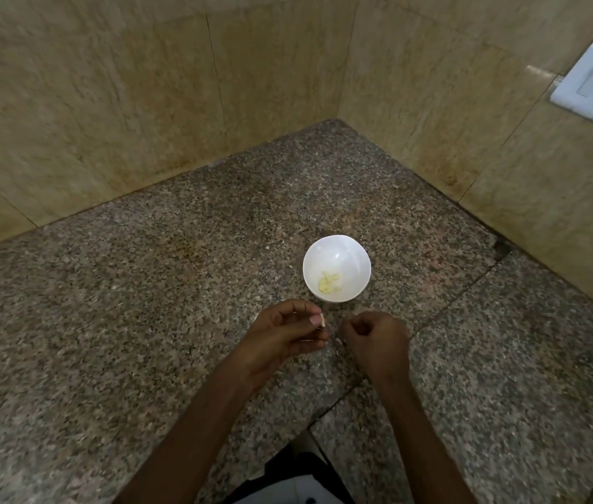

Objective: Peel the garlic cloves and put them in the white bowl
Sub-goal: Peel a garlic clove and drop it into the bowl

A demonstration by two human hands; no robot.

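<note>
Just below centre of the frame, the left hand [284, 334] pinches a small pale clove [323, 320] between thumb and forefinger, its other fingers curled beneath. The right hand [375, 340], close beside it, has its fingers curled tight. Whether they nip a scrap of skin I cannot tell. The bowl [351, 256] sits on the counter [142, 303] just above both hands, with a few peeled cloves [329, 281] in its bottom. To peel well, I would keep the clove steady, catch the loose skin at its tip and draw it away in one strip. The hands should work low over the counter, and the bare clove can then go straight into the bowl.
</note>
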